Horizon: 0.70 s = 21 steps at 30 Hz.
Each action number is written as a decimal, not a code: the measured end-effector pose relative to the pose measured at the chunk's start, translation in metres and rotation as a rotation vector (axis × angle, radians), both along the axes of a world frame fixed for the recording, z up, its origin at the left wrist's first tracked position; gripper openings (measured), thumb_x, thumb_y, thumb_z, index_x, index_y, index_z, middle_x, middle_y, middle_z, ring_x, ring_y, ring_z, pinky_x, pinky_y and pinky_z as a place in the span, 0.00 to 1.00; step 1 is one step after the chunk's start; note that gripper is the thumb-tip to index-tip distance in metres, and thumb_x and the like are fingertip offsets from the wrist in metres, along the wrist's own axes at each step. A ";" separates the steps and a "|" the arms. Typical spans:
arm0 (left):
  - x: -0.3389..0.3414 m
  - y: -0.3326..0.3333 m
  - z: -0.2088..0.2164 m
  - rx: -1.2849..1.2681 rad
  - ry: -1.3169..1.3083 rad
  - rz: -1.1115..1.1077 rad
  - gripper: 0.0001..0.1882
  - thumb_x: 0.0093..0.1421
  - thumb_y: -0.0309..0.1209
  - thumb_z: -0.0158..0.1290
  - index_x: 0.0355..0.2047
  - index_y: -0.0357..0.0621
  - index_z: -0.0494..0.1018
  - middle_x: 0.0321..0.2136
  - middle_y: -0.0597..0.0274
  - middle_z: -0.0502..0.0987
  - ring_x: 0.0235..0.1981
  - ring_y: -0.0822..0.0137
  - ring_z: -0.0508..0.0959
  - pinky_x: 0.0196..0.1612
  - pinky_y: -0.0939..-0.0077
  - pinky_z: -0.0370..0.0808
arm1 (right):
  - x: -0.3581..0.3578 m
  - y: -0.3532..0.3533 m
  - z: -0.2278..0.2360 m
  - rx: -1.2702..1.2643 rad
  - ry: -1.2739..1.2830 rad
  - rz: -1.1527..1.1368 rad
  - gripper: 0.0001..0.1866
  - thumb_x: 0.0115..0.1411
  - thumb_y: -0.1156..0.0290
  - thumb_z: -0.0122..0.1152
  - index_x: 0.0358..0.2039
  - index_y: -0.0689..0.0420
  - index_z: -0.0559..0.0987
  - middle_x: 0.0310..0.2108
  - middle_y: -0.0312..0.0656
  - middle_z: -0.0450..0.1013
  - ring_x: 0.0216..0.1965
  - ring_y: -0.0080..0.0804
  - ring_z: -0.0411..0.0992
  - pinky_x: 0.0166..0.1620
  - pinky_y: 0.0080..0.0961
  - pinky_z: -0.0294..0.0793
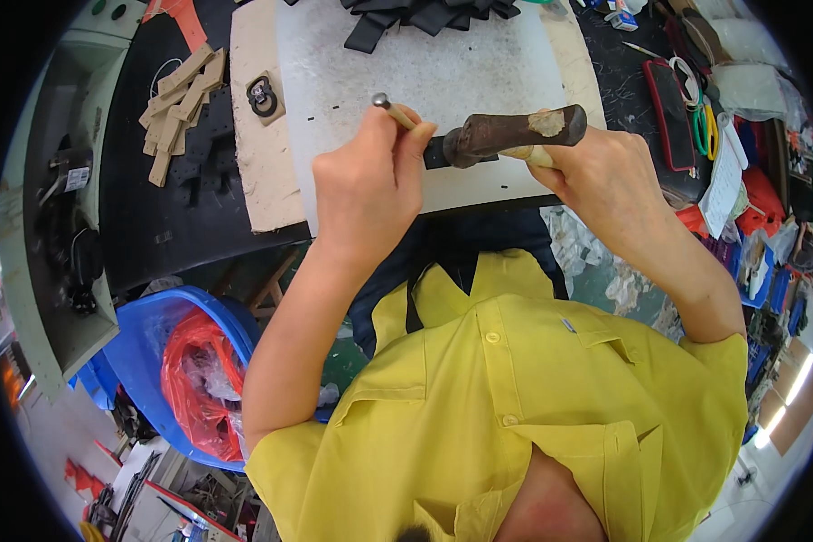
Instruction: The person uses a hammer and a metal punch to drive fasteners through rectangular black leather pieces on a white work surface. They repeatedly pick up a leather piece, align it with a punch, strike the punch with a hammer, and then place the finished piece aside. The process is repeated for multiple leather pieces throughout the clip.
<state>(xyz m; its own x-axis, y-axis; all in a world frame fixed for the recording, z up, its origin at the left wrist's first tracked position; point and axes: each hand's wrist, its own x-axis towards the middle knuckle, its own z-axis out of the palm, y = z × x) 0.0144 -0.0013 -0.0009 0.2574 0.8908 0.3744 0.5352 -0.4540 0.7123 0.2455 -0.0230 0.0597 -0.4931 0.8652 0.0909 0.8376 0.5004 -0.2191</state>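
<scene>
My left hand (363,179) is closed around a thin metal punch (396,112) whose rounded end sticks up above the fingers. In my right hand (607,173) is the handle of a hammer with a worn brown head (506,134). The head hangs over the white work sheet (352,72), just right of my left fingers. A short piece of black strap (435,154) shows between those fingers and the hammer head; its rest is hidden. At the far edge of the sheet lies a heap of black strap pieces (415,16).
A small black ring-shaped part (263,96) sits on the beige board at left. Beyond it are stacked tan strips (179,108). A blue tub (144,339) with red plastic bags stands below left. Right of the sheet lie a red-edged case (668,115) and yellow-handled scissors (711,133).
</scene>
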 end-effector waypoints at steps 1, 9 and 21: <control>0.002 0.000 0.002 0.050 0.027 -0.001 0.05 0.62 0.21 0.57 0.32 0.35 0.71 0.25 0.57 0.80 0.26 0.67 0.84 0.28 0.78 0.78 | 0.001 0.002 0.002 0.009 0.009 0.004 0.14 0.55 0.69 0.65 0.35 0.56 0.67 0.20 0.46 0.73 0.23 0.48 0.75 0.23 0.40 0.71; 0.010 0.002 0.010 0.193 0.160 -0.059 0.09 0.60 0.26 0.60 0.29 0.40 0.68 0.20 0.56 0.77 0.19 0.55 0.78 0.21 0.67 0.72 | 0.036 0.036 0.109 -0.259 1.410 -0.147 0.15 0.71 0.59 0.48 0.36 0.56 0.75 0.19 0.28 0.62 0.16 0.17 0.59 0.17 0.14 0.56; 0.012 -0.007 0.003 0.361 0.391 -0.050 0.06 0.59 0.27 0.53 0.30 0.43 0.65 0.17 0.65 0.68 0.18 0.68 0.76 0.19 0.73 0.73 | 0.102 0.058 -0.034 0.296 -0.130 -0.642 0.13 0.64 0.58 0.60 0.44 0.51 0.77 0.29 0.54 0.76 0.32 0.58 0.75 0.33 0.46 0.72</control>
<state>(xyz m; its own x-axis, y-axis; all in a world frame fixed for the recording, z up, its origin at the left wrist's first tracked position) 0.0262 -0.0084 0.0022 0.4783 0.7062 0.5221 0.7009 -0.6651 0.2576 0.3477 0.0349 0.0256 0.0822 0.9362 0.3416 0.9966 -0.0771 -0.0285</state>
